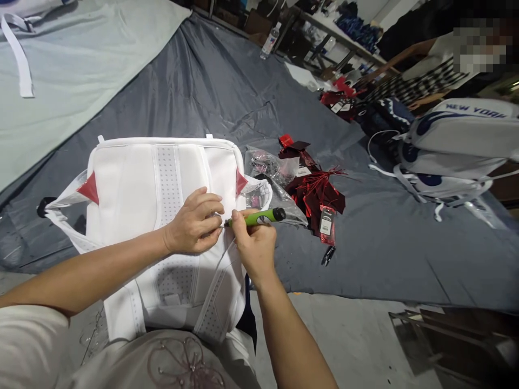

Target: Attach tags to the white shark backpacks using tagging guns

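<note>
A white backpack [121, 221] lies in front of me with its padded back panel and shoulder straps facing up. A red triangular patch shows on each of its sides. My left hand [198, 221] rests on the panel, fingers bent and close together; whatever is between them is hidden. Just right of it, my right hand [255, 243] grips a green pen-shaped tool [259, 217] with a black end. The tool's thin tip points left, close by my left fingertips over the panel.
Right of the backpack lie a clear plastic bag [275, 173], red and black tags [316, 194] and small black snips [328, 255]. Other white backpacks [454, 140] are stacked at the right, near a person [430, 65]. A bottle [270, 41] stands at the back on the grey sheet [194, 86].
</note>
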A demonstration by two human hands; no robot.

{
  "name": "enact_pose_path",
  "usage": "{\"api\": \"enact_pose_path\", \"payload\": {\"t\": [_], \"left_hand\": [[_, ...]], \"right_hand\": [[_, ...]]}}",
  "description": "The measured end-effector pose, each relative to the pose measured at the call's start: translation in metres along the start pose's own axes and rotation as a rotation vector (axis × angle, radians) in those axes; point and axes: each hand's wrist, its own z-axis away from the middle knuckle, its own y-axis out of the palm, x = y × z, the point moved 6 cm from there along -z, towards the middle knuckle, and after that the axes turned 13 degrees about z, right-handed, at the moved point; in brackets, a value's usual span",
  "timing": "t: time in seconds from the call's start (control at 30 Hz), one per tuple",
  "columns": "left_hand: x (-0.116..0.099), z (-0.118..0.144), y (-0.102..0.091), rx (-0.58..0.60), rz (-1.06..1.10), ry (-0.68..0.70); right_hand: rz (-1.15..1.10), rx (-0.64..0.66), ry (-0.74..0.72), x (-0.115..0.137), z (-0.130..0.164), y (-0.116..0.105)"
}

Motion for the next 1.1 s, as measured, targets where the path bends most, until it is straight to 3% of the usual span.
{"api": "enact_pose_path", "payload": {"t": [0.33,0.47,0.6,0.73,1.1], "left_hand": [[0.0000,-0.0006,-0.0006,-0.005,0.000,0.009],[0.0018,0.0010,0.0009,0.006,0.007,-0.010],[0.0020,0.0024,0.0011,0.002,-0.011,-0.006],[0.0021,0.0019,0.0013,0.005,-0.005,-0.005],[0.0031,0.0016,0.0019,0.009,0.004,-0.008]], "right_hand": [[0.018,0.028,0.008,-0.0008,-0.0004,0.0013],[0.049,-0.031,0.011,-0.0010,-0.0010,-0.0013],[0.048,0.042,0.017,-0.0007,-0.0016,0.0034],[0.050,0.008,-0.001,0.0014,-0.0033,0.0020],[0.032,0.098,0.002,0.0078,-0.0082,0.0061]]}}
